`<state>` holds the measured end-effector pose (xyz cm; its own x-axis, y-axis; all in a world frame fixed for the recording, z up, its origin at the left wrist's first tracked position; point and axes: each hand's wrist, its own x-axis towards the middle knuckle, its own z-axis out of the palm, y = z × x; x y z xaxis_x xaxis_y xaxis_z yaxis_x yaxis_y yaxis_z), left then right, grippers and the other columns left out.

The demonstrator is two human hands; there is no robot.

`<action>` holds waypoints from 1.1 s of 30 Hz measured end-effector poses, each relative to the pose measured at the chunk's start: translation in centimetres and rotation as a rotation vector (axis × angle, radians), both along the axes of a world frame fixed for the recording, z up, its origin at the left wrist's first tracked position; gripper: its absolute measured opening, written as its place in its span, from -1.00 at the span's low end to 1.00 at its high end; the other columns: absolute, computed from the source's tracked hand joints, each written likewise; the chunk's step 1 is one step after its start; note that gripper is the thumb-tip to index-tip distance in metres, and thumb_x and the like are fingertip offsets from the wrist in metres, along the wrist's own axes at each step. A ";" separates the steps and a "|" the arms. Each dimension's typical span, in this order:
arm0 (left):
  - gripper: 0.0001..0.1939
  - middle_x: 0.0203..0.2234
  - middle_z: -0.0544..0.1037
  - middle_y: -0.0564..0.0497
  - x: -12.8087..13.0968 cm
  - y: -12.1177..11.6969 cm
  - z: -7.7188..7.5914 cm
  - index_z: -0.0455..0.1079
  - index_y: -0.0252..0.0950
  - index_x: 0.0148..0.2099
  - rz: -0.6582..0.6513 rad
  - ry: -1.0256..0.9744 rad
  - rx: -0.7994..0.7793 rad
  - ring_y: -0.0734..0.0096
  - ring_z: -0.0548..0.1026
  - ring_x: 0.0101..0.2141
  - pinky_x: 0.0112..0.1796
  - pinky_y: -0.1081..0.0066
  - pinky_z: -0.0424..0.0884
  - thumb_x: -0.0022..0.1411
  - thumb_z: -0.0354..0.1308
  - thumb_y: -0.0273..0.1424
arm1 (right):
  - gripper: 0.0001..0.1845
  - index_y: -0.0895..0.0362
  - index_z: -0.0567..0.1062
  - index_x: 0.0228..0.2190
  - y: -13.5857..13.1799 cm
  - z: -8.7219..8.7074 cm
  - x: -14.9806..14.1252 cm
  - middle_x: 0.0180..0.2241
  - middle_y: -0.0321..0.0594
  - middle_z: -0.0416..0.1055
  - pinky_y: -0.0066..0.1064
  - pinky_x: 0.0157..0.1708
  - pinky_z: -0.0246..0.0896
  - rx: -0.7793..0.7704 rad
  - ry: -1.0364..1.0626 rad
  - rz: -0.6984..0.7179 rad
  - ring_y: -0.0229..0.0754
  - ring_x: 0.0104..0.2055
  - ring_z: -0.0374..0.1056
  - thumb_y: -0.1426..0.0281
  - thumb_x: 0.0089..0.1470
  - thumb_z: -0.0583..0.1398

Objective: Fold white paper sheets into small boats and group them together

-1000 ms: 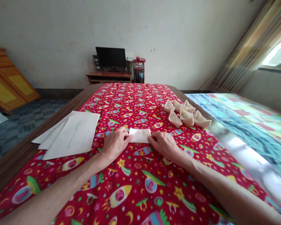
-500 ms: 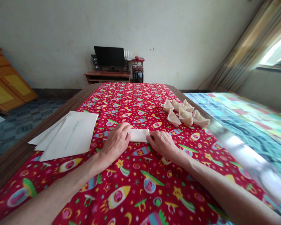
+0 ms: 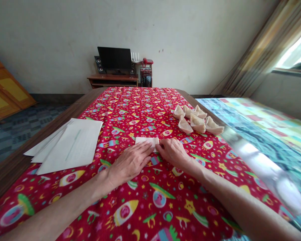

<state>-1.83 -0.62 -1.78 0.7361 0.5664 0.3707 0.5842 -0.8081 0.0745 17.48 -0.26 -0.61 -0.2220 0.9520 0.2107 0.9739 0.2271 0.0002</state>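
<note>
A small folded strip of white paper (image 3: 141, 139) lies flat on the red patterned cloth (image 3: 150, 117). My left hand (image 3: 133, 159) rests across it, fingers stretched out and held flat, covering its lower left part. At the strip's right end, my right hand (image 3: 173, 150) is curled, with thumb and forefinger pinching the edge. Further right stand several folded paper boats (image 3: 197, 124), some nested in one another. To the left is a fanned pile of white paper sheets (image 3: 74, 144), the top one bearing a faint line.
The cloth covers a dark wooden table (image 3: 74, 108). A bed with a patchwork cover (image 3: 271, 130) adjoins on the right. Beyond the far end are a black monitor (image 3: 115, 58), speakers and a red telephone (image 3: 147, 61). A wooden cabinet (image 3: 11, 90) stands left.
My left hand has gone from gripping the strip's left end to lying flat over it, further right. My right hand stays at the right end. The view has shifted slightly.
</note>
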 end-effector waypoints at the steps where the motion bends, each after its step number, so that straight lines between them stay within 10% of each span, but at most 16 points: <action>1: -0.60 0.14 0.32 -0.11 0.0 -0.1 0.1 0.21 -0.34 0.19 0.004 0.018 -0.006 0.30 0.23 0.16 0.15 0.23 0.20 0.37 -0.14 -0.37 | -0.63 0.13 0.48 -0.47 0.0 0.0 0.0 -0.49 -0.14 0.48 -0.41 -0.46 0.00 -0.002 0.000 -0.003 -0.14 -0.42 0.41 0.26 0.19 -0.01; 9: -0.55 0.22 0.19 -0.08 -0.5 -0.6 0.2 0.08 -0.29 0.27 0.016 0.106 -0.030 0.31 0.11 0.22 0.19 0.25 0.08 0.37 -0.15 -0.32 | -0.75 0.15 0.44 -0.32 -0.2 -0.2 0.4 -0.43 -0.18 0.47 -0.43 -0.46 0.08 0.081 0.139 0.034 -0.18 -0.41 0.37 0.24 0.15 0.07; 16: -0.54 0.22 0.18 -0.07 -0.4 -0.7 0.3 0.07 -0.27 0.26 0.027 0.092 -0.048 0.30 0.12 0.22 0.17 0.24 0.11 0.38 -0.15 -0.28 | -0.65 0.24 0.36 -0.01 -3.1 -0.4 0.6 0.02 -0.01 0.37 -0.27 0.00 0.23 0.211 0.085 0.560 -0.08 0.08 0.26 0.43 0.23 -0.03; 33: -0.56 0.21 0.20 -0.02 -4.3 -2.2 0.7 0.11 -0.26 0.25 0.105 0.202 0.022 0.35 0.15 0.20 0.16 0.27 0.09 0.37 -0.16 -0.31 | -0.61 0.26 0.40 0.00 -4.4 -0.1 2.3 0.06 -0.05 0.34 -0.20 0.10 0.20 0.130 0.019 0.458 -0.05 0.12 0.24 0.40 0.25 -0.05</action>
<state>-6.11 -2.78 -1.07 0.7338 0.6374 0.2351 0.6668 -0.7420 -0.0693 19.79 -4.65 -0.74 -0.6072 0.7228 0.3300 0.7740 0.6320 0.0398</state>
